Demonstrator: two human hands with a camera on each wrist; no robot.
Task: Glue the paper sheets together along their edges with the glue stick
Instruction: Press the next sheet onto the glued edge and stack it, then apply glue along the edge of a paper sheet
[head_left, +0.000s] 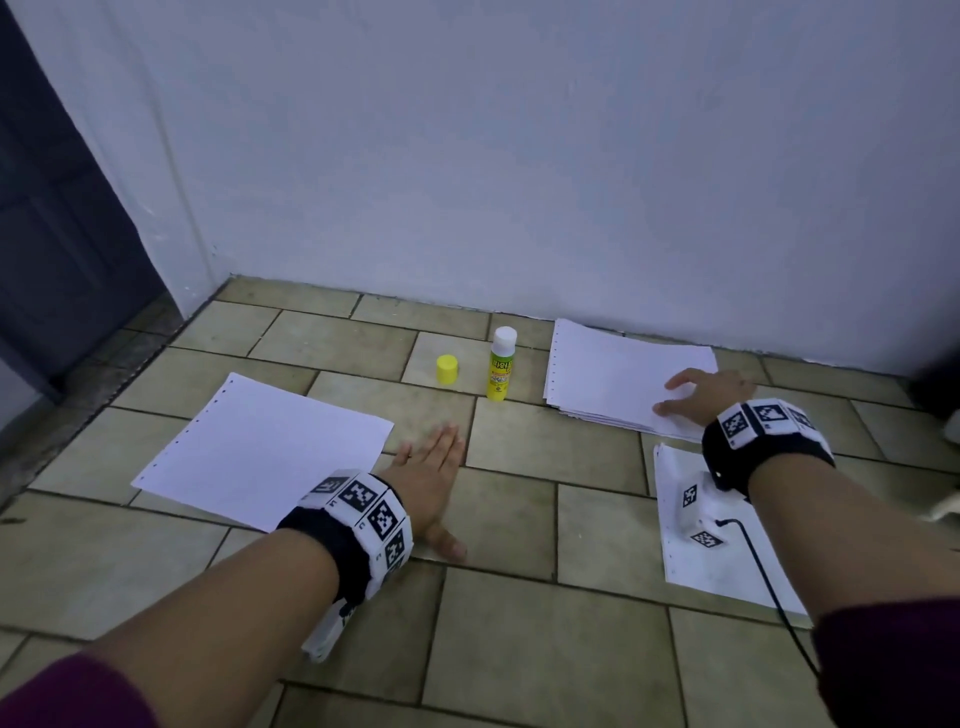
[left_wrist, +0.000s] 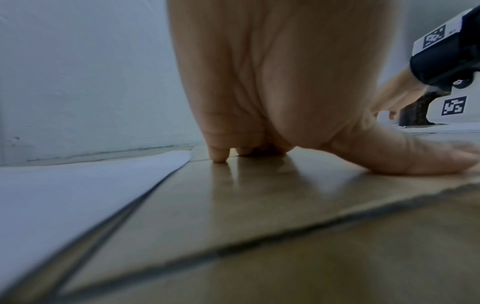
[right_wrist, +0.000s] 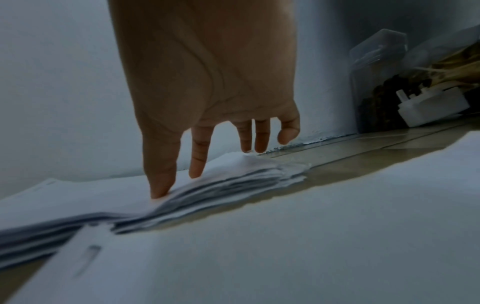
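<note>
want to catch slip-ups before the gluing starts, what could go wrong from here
1. The right hand presses thumb and fingertips on a fanned paper stack; it may lift several sheets, not one.
2. The glue stick stands upright and uncapped, its yellow cap apart beside it; a sheet dragged across toward the single sheet could topple it.
3. The left hand lies flat on the tiled floor, not on that sheet, so the sheet may slide.

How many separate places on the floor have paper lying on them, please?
3: a single sheet by the left hand, a stack under the right hand, and a sheet beneath the right wrist. The stack's sheet count is unclear.
</note>
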